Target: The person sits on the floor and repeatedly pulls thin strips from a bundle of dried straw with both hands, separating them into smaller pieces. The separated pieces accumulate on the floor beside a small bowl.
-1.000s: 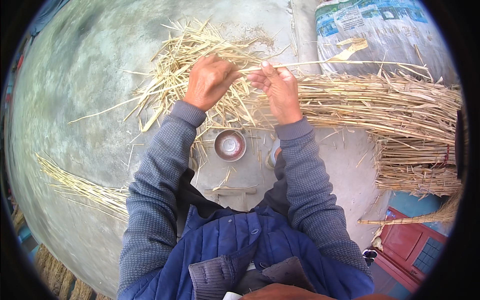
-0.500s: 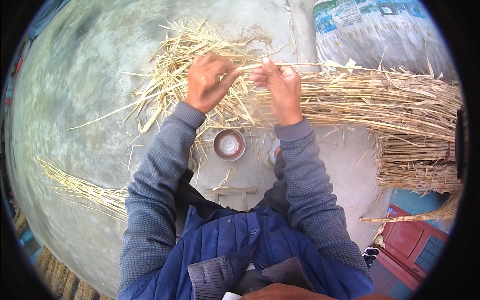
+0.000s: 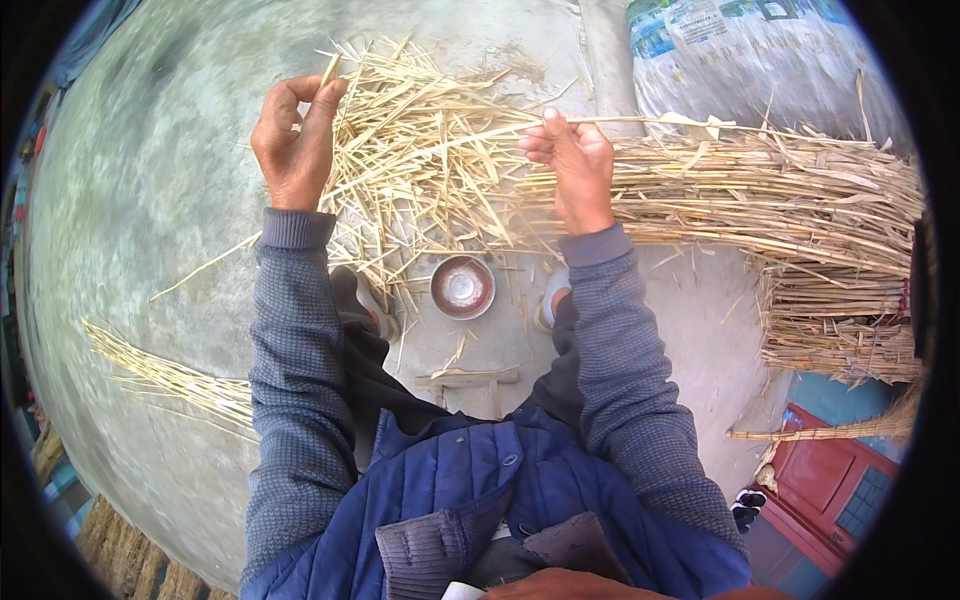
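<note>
My right hand (image 3: 570, 170) pinches a long, dry, straw-coloured stalk (image 3: 630, 119) between thumb and fingers. The stalk reaches right over a thick bundle of stalks and slants down to the left above a loose heap; a dry leaf hangs on its right part. At the heap's left edge, my left hand (image 3: 297, 140) is raised, thumb and forefinger closed on a short pale strip of husk (image 3: 331, 68). Below both hands lies the heap of pale husks (image 3: 420, 130) on the concrete floor.
The bundle of dry stalks (image 3: 740, 190) lies at right, below a filled plastic sack (image 3: 760, 80). A small metal bowl (image 3: 462, 287) stands between my feet. Thin peeled stalks (image 3: 175, 380) lie at left. Near my lap is a low wooden piece (image 3: 470, 379).
My left hand has moved left and up, away from my right hand, with a strip of husk now in its fingers. The right hand has stayed nearly in place, still gripping the stalk.
</note>
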`<act>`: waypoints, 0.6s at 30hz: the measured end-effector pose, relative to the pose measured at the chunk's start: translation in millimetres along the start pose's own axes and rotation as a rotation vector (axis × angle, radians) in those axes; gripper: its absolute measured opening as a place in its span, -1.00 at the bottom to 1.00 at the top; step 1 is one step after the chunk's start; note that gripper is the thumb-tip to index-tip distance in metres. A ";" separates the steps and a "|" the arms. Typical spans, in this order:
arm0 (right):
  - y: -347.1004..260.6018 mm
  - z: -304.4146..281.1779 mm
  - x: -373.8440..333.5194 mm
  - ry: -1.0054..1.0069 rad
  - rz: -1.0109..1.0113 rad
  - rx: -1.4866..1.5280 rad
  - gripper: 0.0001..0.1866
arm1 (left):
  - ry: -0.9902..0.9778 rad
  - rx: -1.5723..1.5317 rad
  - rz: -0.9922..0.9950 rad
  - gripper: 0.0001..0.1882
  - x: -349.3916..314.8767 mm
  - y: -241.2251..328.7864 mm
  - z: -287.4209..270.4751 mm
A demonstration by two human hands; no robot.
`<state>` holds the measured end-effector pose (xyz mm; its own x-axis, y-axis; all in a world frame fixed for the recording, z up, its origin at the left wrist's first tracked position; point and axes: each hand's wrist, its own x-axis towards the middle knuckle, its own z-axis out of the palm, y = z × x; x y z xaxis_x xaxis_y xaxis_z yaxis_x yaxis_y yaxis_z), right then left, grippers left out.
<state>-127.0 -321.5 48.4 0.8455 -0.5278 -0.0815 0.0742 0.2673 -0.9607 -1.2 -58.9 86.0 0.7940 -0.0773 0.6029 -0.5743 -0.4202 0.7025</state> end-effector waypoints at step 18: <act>4.5 13.4 -4.8 -0.247 0.173 -0.059 -0.66 | -0.796 -0.091 -0.182 -0.68 -44.6 10.1 34.6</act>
<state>-123.6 -307.0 48.0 0.9464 -0.2643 -0.1855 -0.1071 0.2849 -0.9526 -35.5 -91.0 53.1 0.7601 -0.6478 0.0514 -0.4096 -0.4162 0.8118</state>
